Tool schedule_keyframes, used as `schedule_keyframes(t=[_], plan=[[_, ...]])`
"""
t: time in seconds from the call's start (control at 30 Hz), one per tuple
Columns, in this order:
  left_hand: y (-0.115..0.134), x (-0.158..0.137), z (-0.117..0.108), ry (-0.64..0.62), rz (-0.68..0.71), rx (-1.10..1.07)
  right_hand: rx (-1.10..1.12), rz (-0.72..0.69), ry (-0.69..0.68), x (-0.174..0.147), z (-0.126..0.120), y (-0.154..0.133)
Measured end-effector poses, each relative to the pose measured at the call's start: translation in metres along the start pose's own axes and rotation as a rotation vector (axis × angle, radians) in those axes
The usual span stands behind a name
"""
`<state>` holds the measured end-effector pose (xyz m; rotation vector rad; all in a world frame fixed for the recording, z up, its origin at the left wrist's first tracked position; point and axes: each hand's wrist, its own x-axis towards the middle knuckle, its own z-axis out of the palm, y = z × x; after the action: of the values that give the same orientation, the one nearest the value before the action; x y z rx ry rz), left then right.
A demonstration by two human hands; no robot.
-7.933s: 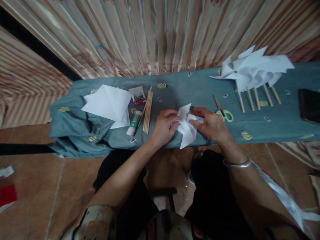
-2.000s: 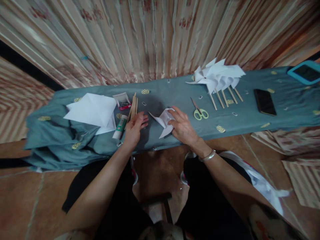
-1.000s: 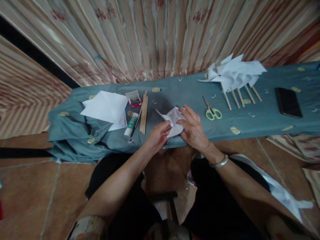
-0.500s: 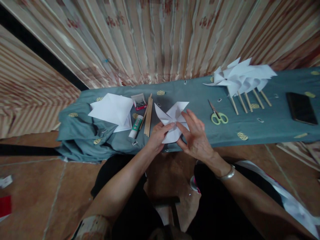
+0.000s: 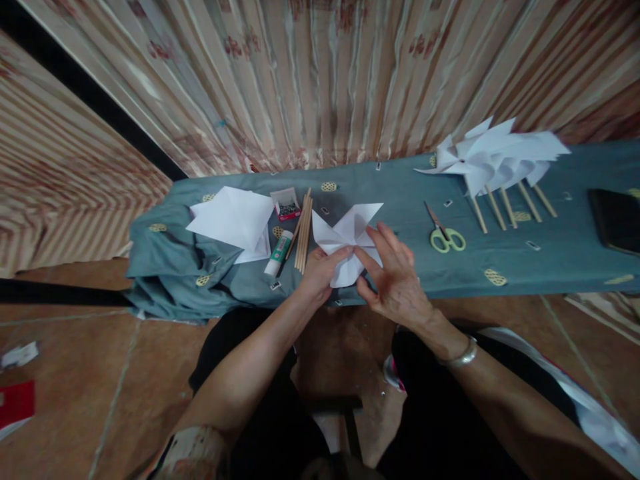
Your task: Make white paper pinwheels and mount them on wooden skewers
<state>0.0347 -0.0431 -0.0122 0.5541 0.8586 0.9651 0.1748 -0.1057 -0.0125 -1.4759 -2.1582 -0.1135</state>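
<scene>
A white paper pinwheel (image 5: 350,227) with folded blades is between my two hands above the front edge of the bench. My left hand (image 5: 320,272) grips it from the lower left, thumb laid on the folds near the centre. From the right, my right hand (image 5: 393,270) holds it too, the index fingertip pressing by the centre and the other fingers bent at the right blade. What lies under the paper is hidden. Left of it are several wooden sticks (image 5: 303,233), a glue stick (image 5: 279,253) and a small open box (image 5: 287,203) of small dark pieces.
White paper sheets (image 5: 235,217) are stacked at the left of the cloth-covered bench (image 5: 400,190). Green-handled scissors (image 5: 445,237) lie on the right. Beyond them are several finished pinwheels (image 5: 500,157) on sticks and a dark phone-like slab (image 5: 615,220). A pleated curtain (image 5: 320,80) hangs behind.
The view has shifted slightly, so the bench things appear a little further right. Both hands stay on the pinwheel, with the left thumb and right index finger still at its centre.
</scene>
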Motion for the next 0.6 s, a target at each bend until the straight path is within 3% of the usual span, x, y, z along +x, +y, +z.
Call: schedule_keyframes(t=[0.37,0.6], plan=[[0.000,0.003,-0.001,0.026,0.057,-0.001,0.036,0.004,0.003,0.001,-0.003,-0.002],[0.001,0.007,-0.002,0.082,0.095,0.037,0.090,0.100,0.108,0.005,-0.011,-0.002]])
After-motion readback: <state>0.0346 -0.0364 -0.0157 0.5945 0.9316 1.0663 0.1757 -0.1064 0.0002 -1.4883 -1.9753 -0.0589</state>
